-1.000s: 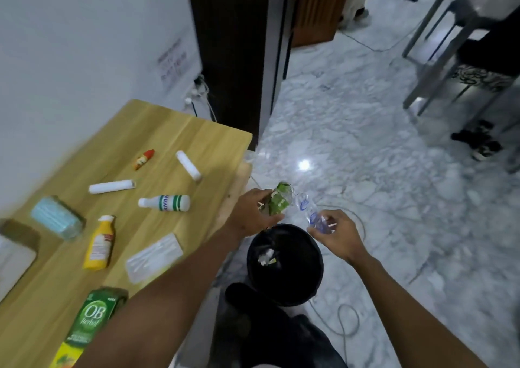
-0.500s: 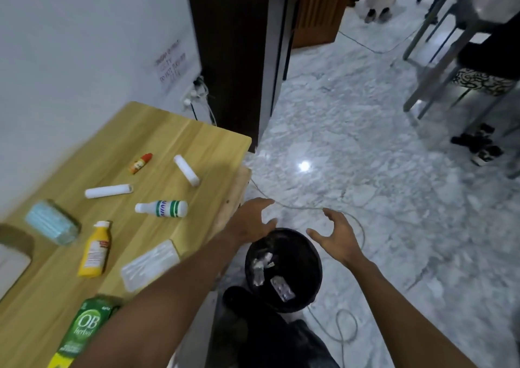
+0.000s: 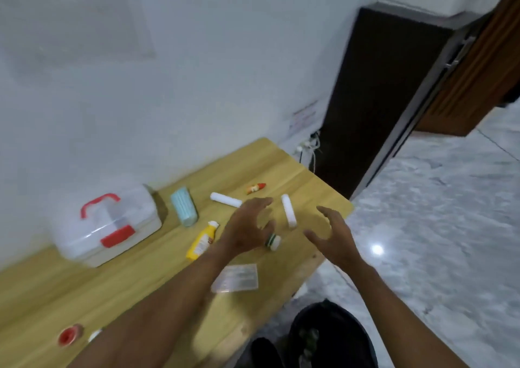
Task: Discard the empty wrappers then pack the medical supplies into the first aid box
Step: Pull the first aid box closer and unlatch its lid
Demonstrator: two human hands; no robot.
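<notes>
White gauze roll [image 3: 289, 210] lies lengthwise between both empty, spread-fingered hands, left hand [image 3: 247, 228] slightly nearer than right hand [image 3: 332, 236].

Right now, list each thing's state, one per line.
first aid box: lid closed, on table
left hand: open, empty
right hand: open, empty
yellow bottle: capped, lying flat
two white rolls: lying flat
black bin: open, beside the table
</notes>
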